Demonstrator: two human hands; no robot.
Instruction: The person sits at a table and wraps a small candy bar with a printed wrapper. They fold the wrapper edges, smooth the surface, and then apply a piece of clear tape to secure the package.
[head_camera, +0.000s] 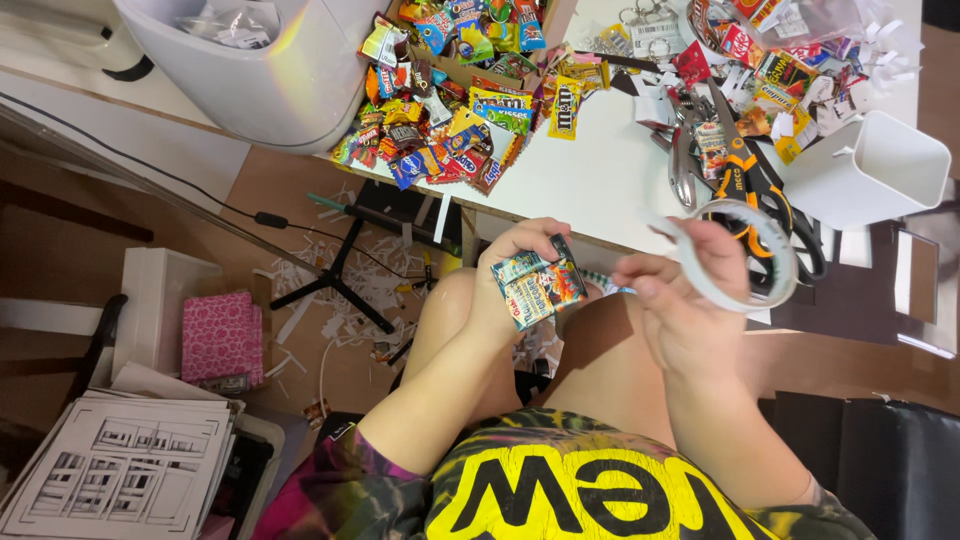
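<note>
The left hand (505, 275) is gripping a small flat candy packet (538, 285) between thumb and fingers, holding it over the lap just below the white table (590, 180) edge. The right hand (675, 300) is pinching a roll of tape (745, 255), fingers closed around its rim. The packet is sitting just beside the roll, toward the left, its long axis tilting slightly up toward the tape.

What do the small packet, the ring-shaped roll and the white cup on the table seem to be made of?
Small packet: probably glossy plastic film, printed and shiny.
Ring-shaped roll: likely white tape, thin and matte.
White cup: apparently smooth moulded plastic with even walls.
</note>
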